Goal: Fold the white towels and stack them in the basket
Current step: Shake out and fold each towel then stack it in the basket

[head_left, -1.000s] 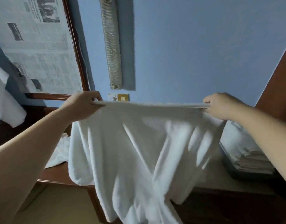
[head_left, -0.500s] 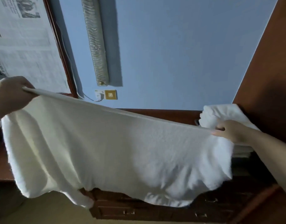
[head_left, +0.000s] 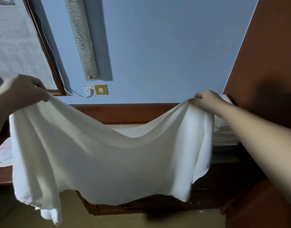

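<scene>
From the head camera, a white towel [head_left: 108,158] hangs spread across the middle of the frame, held up by its top corners. The left hand [head_left: 21,94], at the left edge, grips the upper left corner with its fingers curled over the cloth; the right hand [head_left: 205,100], right of centre, pinches the upper right corner between thumb and fingertips. The top edge sags in a curve between the two hands, and the lower edge hangs unevenly, lowest at the lower left of the frame. Behind the right forearm, at the right, sits a stack of folded towels [head_left: 223,129]; whatever holds them is hidden, so the basket cannot be made out with certainty. At the far left, partly behind the held towel, more loose white cloth [head_left: 2,155] lies on a wooden ledge [head_left: 125,112]. Above, on the blue wall [head_left: 166,46], are a socket plate [head_left: 100,89] and a long wall lamp [head_left: 80,38].
</scene>
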A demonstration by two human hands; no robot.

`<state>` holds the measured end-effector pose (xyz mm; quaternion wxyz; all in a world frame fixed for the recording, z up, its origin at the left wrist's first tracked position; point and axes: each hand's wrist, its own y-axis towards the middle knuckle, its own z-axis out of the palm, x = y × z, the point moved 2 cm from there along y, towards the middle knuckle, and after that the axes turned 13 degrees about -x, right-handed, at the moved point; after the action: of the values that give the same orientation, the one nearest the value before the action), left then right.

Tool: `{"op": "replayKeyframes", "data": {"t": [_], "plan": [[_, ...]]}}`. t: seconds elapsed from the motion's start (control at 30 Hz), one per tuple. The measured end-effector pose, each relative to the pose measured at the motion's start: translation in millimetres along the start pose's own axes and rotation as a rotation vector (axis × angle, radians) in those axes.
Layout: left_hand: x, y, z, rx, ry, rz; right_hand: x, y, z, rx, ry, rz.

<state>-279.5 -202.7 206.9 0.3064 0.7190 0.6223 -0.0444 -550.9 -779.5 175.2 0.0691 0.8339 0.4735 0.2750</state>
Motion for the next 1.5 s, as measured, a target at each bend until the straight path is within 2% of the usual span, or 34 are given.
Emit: {"op": "replayKeyframes", "data": {"t": [0.1,0.23,0.33,0.43,0.53,0.6,0.63,0.73,0.8,0.9,1.0,1.17,1.5], "plan": [[-68.0,-49.5,-8.0,-0.062,-0.097,0.012,30.7,4.7,-12.8,-0.034,-0.058,-0.048],[-103.2,-71.4,7.2,-0.018,-0.174,0.049,67.5,-0.1,-23.0,-0.055,0.113,-0.044],[-140.9,-94.3,22.8,0.113,-0.330,0.117,101.0,-7.1,-21.3,0.075,0.335,-0.068],[-194.1,-136.2,47.5,0.291,-0.428,0.281,145.3,-14.4,-20.5,0.181,0.428,-0.170],[-232.5,-167.1,77.3,0.285,-0.383,0.382,175.4,-20.3,-32.1,0.306,0.511,-0.248],[-233.9,-160.7,86.0,0.209,-0.414,0.364,171.5,-14.8,-43.8,0.397,0.473,-0.283],[-229.3,-153.6,85.6,0.180,-0.407,0.355,164.7,-11.7,-49.8,0.422,0.364,-0.318],[-221.6,-135.3,70.1,0.113,-0.374,0.406,138.8,-6.8,-49.4,0.422,-0.184,-0.403],[-224.9,-126.2,58.8,0.062,-0.334,0.483,128.9,-4.3,-40.1,0.372,-0.333,-0.396],[-231.8,-110.5,41.1,-0.044,-0.235,0.554,121.9,0.5,-40.7,0.239,-0.291,-0.361],[-225.8,-93.4,25.4,-0.118,-0.140,0.535,107.8,10.2,-51.3,0.143,-0.188,-0.341],[-203.3,-78.3,21.5,-0.140,-0.023,0.562,92.0,10.8,-69.5,0.021,-0.113,-0.346],[-191.4,-85.1,23.3,-0.164,-0.006,0.569,92.9,3.8,-64.6,0.056,-0.049,-0.353]]}}
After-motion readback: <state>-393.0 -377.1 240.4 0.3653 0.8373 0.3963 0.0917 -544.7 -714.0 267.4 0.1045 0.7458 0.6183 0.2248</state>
